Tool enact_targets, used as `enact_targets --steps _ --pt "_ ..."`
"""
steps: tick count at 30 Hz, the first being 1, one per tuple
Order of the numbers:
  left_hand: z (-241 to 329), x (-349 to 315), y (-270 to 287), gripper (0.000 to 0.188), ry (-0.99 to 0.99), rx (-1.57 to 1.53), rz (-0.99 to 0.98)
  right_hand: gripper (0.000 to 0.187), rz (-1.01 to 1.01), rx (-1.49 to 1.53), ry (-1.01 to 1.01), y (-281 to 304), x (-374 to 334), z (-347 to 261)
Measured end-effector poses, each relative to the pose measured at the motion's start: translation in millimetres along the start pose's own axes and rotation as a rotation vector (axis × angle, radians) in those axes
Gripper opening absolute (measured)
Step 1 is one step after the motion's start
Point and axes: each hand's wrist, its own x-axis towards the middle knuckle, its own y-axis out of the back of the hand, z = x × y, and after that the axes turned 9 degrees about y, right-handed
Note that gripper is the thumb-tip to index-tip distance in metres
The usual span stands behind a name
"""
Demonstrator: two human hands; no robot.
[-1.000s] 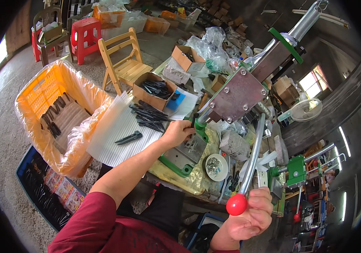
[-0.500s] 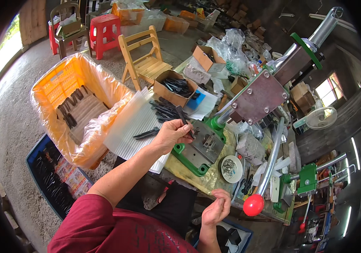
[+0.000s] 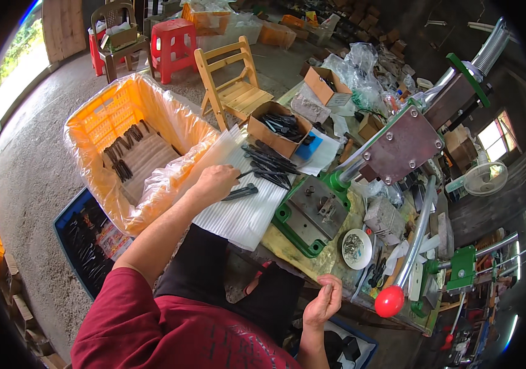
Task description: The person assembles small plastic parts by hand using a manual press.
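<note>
My left hand (image 3: 215, 183) is closed over the white foam sheet (image 3: 233, 220), and a thin dark end of a long black piece juts from its fingertips. Beside it lie a couple of black pieces (image 3: 240, 192), with a heap of similar long black parts (image 3: 270, 165) further right. My right hand (image 3: 323, 301) hovers in front of the bench edge, fingers pinched together; anything between them is too small to tell. The base (image 3: 312, 215) of a green lever press carries a small metal fixture (image 3: 327, 210). A white bowl (image 3: 357, 249) of small metal bits stands right of it.
A plastic-lined orange crate (image 3: 100, 126) with black pieces on foam stands left, beside a blue tray (image 3: 78, 234). The press lever's red knob (image 3: 389, 301) projects near my right hand. Behind the foam are a cardboard box (image 3: 279, 126) of black parts and a wooden chair (image 3: 238, 92).
My left hand has moved left with the black piece, from beside the press base to over the foam sheet. My right hand stays pinched near the bench edge. The view has shifted slightly.
</note>
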Motion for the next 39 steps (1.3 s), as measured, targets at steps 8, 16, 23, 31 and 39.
enact_targets --steps 8,16,23,31,39 --pt "-13.6 0.9 -10.0 0.018 0.013 0.1 -0.159 0.019 -0.023 -0.023 0.004 -4.8 0.8 0.4" --pt "-1.6 23.4 -12.4 0.018 0.007 0.084 -0.073 0.019 -0.038 -0.05 -0.025 -6.4 -2.6 5.9" --pt "27.2 58.2 -40.0 0.018 -0.065 -0.011 0.072 0.018 -0.058 -0.042 -0.018 -11.8 -4.3 9.7" --pt "30.5 64.1 -52.8 0.016 -0.092 -0.046 0.128 0.018 -0.071 -0.038 -0.08 -9.6 -10.6 13.4" --pt "30.5 30.4 -30.1 0.008 -0.103 -0.231 0.067 0.019 -0.119 -0.031 -0.061 -9.6 -12.7 18.4"
